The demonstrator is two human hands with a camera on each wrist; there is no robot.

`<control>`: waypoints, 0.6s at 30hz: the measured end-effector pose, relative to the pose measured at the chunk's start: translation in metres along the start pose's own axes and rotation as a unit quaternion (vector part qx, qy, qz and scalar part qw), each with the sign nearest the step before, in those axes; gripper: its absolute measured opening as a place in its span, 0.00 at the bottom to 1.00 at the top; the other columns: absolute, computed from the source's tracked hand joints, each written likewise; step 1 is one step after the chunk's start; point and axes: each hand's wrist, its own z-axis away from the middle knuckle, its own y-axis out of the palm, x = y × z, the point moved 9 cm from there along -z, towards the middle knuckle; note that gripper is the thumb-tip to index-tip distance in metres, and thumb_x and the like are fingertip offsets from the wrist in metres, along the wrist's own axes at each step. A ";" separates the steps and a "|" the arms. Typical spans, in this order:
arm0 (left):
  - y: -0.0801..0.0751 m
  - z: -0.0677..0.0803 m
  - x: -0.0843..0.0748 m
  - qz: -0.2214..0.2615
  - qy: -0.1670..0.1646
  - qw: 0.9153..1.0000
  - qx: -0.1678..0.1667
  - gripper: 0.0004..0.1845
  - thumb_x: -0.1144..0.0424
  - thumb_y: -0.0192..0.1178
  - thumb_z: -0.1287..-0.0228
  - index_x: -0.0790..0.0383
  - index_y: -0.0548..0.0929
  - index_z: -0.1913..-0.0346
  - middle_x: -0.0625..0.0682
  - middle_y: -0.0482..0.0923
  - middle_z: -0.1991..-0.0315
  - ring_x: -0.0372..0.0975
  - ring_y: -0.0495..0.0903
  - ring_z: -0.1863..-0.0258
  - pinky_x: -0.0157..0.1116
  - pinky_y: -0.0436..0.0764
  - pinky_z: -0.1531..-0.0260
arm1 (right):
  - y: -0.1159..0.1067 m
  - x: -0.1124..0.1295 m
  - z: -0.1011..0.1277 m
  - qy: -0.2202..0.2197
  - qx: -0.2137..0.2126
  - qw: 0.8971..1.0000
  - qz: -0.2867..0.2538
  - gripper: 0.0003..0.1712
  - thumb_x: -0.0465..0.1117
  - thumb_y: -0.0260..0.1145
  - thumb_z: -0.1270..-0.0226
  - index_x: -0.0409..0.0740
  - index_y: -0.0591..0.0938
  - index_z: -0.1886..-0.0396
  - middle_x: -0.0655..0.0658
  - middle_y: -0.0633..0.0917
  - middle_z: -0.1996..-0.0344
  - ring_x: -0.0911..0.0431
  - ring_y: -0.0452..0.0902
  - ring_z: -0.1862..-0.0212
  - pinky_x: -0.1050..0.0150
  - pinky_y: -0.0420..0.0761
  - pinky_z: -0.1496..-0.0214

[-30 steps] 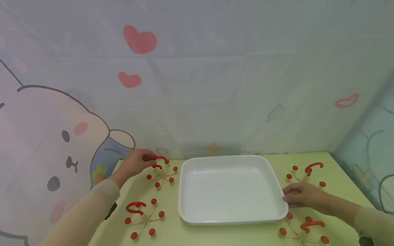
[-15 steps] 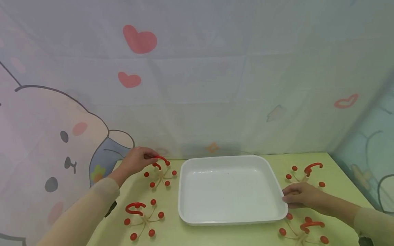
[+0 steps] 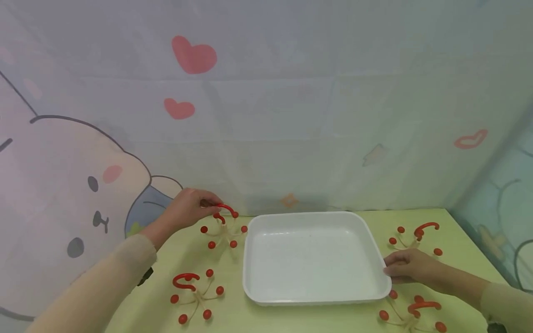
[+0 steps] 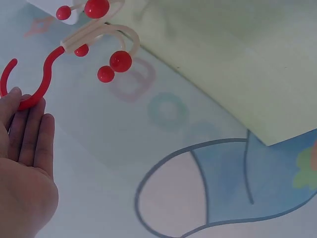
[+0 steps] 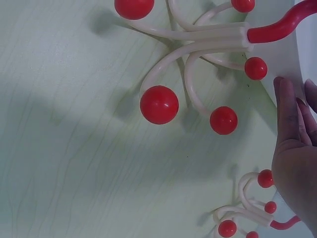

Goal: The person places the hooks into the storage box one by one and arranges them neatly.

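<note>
My left hand (image 3: 189, 208) pinches the red hook (image 3: 226, 208) of a cream multi-armed hanger with red ball tips (image 3: 222, 231), at the table's far left, beside the white tray (image 3: 312, 259). The left wrist view shows the fingers (image 4: 25, 129) on the hook (image 4: 29, 84), with the ball-tipped arms (image 4: 120, 61) hanging clear of the table edge. My right hand (image 3: 404, 268) rests against the tray's right rim. In the right wrist view its fingers (image 5: 290, 114) lie straight along the tray wall (image 5: 306, 54).
Three more ball-tipped hangers lie on the green table (image 3: 233, 319): near left (image 3: 195, 291), far right (image 3: 416, 236) and near right (image 3: 412, 312). Two of them (image 5: 198, 64) (image 5: 252, 208) show in the right wrist view. A cartoon-printed curtain (image 3: 266, 115) backs the table.
My left hand has raised the hanger by its hook and carried it a little to the right, toward the tray. My right hand stays on the tray rim.
</note>
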 end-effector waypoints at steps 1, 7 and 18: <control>-0.001 -0.001 -0.005 0.000 0.004 1.000 0.001 0.08 0.63 0.75 0.32 0.59 0.94 0.52 0.47 0.92 0.58 0.40 0.90 0.59 0.44 0.91 0.55 | 0.000 0.000 0.000 -0.002 0.001 1.000 0.001 0.23 0.39 0.71 0.24 0.24 0.82 0.40 0.38 0.89 0.49 0.49 0.89 0.50 0.54 0.91 0.47; -0.008 -0.009 -0.036 0.003 0.012 1.000 0.010 0.09 0.64 0.75 0.32 0.58 0.93 0.51 0.47 0.92 0.57 0.41 0.90 0.58 0.44 0.91 0.53 | 0.002 0.002 0.002 -0.017 0.008 1.000 -0.013 0.23 0.38 0.71 0.24 0.23 0.81 0.41 0.36 0.90 0.50 0.49 0.89 0.50 0.55 0.91 0.47; -0.003 -0.027 -0.077 0.012 0.034 0.999 0.023 0.08 0.66 0.75 0.32 0.60 0.93 0.52 0.48 0.92 0.59 0.38 0.90 0.61 0.40 0.91 0.55 | 0.000 -0.002 0.000 -0.018 0.006 1.000 -0.014 0.22 0.38 0.71 0.24 0.23 0.82 0.41 0.35 0.90 0.49 0.50 0.89 0.50 0.56 0.91 0.47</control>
